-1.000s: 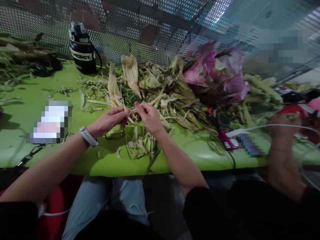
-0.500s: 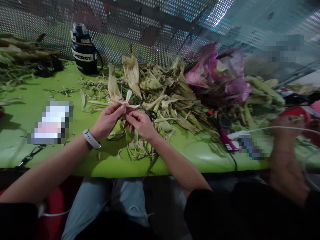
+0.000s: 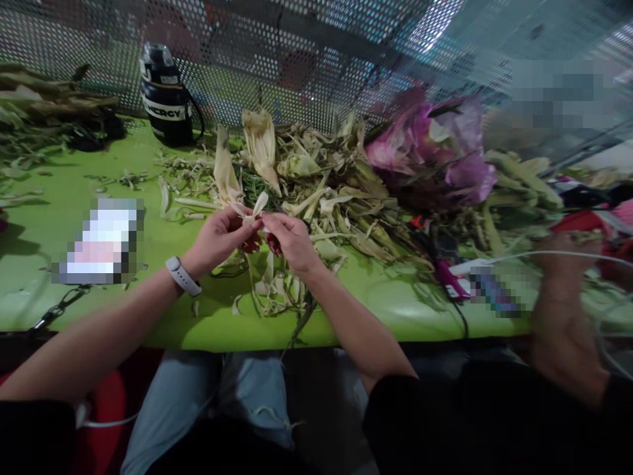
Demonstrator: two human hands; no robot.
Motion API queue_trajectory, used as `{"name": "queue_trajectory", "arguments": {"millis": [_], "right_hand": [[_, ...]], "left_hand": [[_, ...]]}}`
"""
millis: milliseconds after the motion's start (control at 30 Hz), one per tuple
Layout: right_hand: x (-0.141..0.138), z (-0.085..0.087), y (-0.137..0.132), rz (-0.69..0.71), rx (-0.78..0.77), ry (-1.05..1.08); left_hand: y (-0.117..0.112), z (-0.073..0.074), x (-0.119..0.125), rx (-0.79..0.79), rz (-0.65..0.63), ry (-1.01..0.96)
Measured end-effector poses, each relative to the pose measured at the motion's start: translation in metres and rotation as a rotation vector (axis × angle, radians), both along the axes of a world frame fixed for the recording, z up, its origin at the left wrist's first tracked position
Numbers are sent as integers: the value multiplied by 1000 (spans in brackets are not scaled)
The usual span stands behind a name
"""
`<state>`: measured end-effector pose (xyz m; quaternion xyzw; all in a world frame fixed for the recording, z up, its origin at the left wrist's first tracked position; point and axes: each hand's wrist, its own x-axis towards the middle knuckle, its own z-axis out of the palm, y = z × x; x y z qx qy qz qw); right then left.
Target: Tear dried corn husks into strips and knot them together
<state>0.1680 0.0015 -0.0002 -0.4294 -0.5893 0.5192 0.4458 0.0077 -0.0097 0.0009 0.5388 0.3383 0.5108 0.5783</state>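
Over the green table (image 3: 163, 330), my left hand (image 3: 220, 239) is closed, thumb and fingers pinching a pale strip of corn husk (image 3: 260, 206). My right hand (image 3: 293, 243) meets it from the other side, its thumb and forefinger pinched on the same husk. One pale end of the strip stands up between the fingertips; the part inside the fingers is hidden. Just behind are large dried corn husks (image 3: 260, 148) and some green strands (image 3: 256, 187). Cut husk scraps (image 3: 277, 290) lie below my hands.
Beyond my hands, a heap of husks (image 3: 366, 224) stretches right to a pink plastic bag (image 3: 435, 148). A dark bottle (image 3: 167, 99) stands back left, near a phone (image 3: 101, 241). At right are a purple and white tool (image 3: 453, 280), a white cable (image 3: 539, 254) and another person's arm (image 3: 566, 310).
Both hands have shifted slightly right, the right one turning at the wrist. The husk's raised end leans further right, and its sideways strip no longer shows.
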Motion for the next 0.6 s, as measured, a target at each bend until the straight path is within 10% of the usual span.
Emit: {"name": "queue_trajectory", "arguments": {"millis": [600], "right_hand": [[11,11,-1,-89,543,-506]], "left_hand": [[1,14,-15,-117,-274,212]]}}
